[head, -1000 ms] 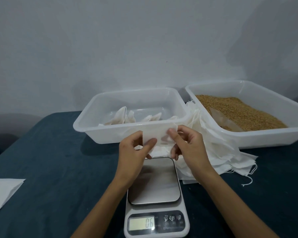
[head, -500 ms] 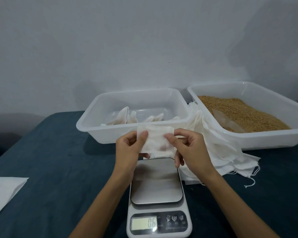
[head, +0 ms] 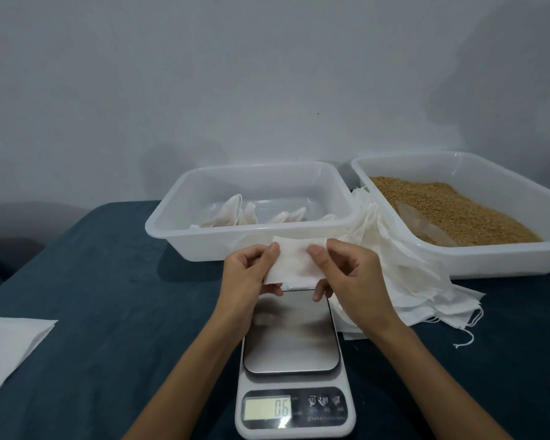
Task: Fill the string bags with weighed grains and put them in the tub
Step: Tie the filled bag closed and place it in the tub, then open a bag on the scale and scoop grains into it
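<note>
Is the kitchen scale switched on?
On. The scale's display is lit and shows digits, though its steel platform is bare.

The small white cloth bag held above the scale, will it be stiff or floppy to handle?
Probably floppy: the small white cloth bag wrinkles and sags between the left hand and right hand pinching it. Likely very light, since it looks thin and flat.

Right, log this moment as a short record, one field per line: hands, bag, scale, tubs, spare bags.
left hand: pinches the held bag's left side
right hand: pinches its right side
held bag: white, flat, above the scale
scale: platform bare, display lit
near tub: a few white bags inside
grain tub: brown grain, clear scoop
spare bags: pile between tubs, strings trailing
</note>
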Motion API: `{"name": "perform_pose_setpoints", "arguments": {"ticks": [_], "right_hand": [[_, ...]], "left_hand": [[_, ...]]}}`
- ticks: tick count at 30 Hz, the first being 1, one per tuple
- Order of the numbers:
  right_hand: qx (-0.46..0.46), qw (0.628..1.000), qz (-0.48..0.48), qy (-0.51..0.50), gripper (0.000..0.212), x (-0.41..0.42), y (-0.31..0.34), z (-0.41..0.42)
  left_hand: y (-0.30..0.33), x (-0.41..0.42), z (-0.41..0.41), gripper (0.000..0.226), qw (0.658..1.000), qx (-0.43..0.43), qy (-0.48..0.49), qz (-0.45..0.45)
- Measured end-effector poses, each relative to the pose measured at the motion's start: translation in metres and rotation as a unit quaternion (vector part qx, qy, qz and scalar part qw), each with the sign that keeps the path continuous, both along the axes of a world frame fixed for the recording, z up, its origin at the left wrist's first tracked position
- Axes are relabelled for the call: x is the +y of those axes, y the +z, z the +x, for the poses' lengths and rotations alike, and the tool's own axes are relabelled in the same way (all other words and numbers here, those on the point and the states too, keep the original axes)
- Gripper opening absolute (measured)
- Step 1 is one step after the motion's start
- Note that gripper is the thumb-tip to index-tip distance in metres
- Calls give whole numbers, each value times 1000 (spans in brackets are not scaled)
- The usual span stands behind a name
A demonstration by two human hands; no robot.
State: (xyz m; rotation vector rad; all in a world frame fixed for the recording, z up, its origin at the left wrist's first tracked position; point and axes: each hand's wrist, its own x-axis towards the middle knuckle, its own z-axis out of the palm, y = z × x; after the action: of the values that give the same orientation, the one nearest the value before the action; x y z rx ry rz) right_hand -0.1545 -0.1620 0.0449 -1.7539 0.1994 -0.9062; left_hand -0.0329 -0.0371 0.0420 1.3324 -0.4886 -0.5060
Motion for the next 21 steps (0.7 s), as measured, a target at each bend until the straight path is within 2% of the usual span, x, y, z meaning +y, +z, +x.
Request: {"name": "perform_pose_setpoints", "arguments": {"ticks": [5,10,13,14,16,19,21], "right_hand": [[28,1000,-10,2,45,2,-4,1],[17,999,0,-32,42,0,-1,-1],[23,998,2,-52,43,1,0,-2],[25,998,3,-61,44,0,0,-2],[38,997,-8,-72,47,-2,2,-3],[84,995,-26,-49,48,-4,10,-7],[131,991,-21,-3,42,-3,20,-12]], "left_hand": [[1,1,0,33,1000,-6,4,9],[1,0,-2,39,999,3,1,44],[2,-2,-2,38,998,-7,36,47],[2,-1,-1,33,996,-52,52,40],[2,3,0,28,977,-203,44,42],[-1,7,-2,70,925,-355,-67,117],[-5,5,-6,74,902,-391,-117,136]]}}
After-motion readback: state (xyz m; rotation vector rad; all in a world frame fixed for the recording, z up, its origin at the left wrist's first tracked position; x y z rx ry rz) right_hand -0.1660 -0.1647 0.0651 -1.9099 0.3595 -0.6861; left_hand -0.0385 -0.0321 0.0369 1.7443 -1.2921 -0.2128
